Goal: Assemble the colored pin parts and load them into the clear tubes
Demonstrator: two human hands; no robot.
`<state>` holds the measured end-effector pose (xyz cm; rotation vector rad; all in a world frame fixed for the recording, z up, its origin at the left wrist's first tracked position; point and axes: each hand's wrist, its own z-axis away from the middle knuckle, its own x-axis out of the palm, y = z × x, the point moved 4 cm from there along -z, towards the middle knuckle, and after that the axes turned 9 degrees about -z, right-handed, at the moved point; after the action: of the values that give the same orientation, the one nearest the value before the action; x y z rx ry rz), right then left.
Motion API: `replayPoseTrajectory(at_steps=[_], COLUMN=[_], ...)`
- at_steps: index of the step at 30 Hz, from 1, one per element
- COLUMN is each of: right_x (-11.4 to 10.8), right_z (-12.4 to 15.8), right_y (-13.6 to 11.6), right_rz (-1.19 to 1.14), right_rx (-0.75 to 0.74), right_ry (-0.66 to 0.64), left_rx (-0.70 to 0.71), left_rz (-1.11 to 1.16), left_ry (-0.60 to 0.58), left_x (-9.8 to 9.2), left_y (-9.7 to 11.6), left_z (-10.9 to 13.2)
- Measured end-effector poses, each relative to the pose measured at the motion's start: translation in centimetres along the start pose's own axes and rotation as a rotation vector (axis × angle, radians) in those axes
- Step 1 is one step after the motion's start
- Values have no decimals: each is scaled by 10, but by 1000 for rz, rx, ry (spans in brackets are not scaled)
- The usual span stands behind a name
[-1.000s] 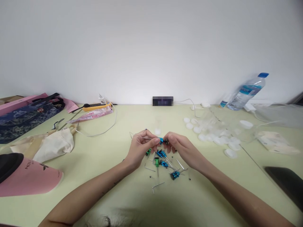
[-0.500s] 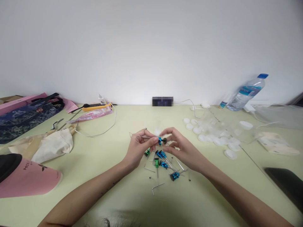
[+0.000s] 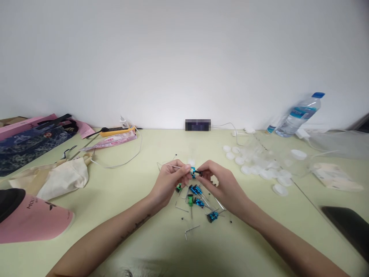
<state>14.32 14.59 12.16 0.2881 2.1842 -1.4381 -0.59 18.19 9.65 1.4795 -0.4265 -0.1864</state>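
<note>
1. Left hand (image 3: 168, 181), closed in a pinch, holds a blue metal piece (image 3: 193, 169) between thumb and fingers, above the middle of the pale green table (image 3: 150, 246); a thin metal wire (image 3: 170, 165) runs leftward from that grip.
2. Right hand (image 3: 221, 182), narrowed to a fingertip pinch, grips the black end on the right of the same piece.
3. Just below and nearer lie more blue pieces (image 3: 212, 216), a green piece (image 3: 190, 200) with its metal shank toward the near side, and a second green piece (image 3: 178, 187) by the left wrist.
4. Bent metal keys (image 3: 192, 229) and small black bits (image 3: 231, 221) are scattered around these.
5. Farther right spread round white lids (image 3: 280, 189), with a leaning water bottle (image 3: 298, 115) beyond.
6. At far centre stands a dark box (image 3: 198, 125) by the wall.
7. Near left is a pink cup (image 3: 49, 219) with a black lid; beyond it, a cream cloth bag (image 3: 66, 179).
</note>
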Motion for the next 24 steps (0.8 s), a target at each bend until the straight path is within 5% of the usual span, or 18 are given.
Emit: replayPoseTrajectory(at_steps=[4, 11, 16, 20, 24], right_x=[7, -6, -37, -46, -41], right_z=[6, 6, -15, -26, -25], right_y=[12, 22, 43, 81, 110], right_rz=[375, 406, 330, 423, 504], right_rx=[-204, -252, 18, 183, 301], right_ry=[35, 67, 171, 2, -168], left_rx=[-141, -157, -90, -187, -157], left_rz=[90, 11, -694, -1166, -1333], left_ry=[-69, 16, -219, -280, -307], left_x=[1, -20, -51, -74, -79], left_y=[-11, -12, -3, -17, -26], left_z=[-4, -19, -39, -48, -53])
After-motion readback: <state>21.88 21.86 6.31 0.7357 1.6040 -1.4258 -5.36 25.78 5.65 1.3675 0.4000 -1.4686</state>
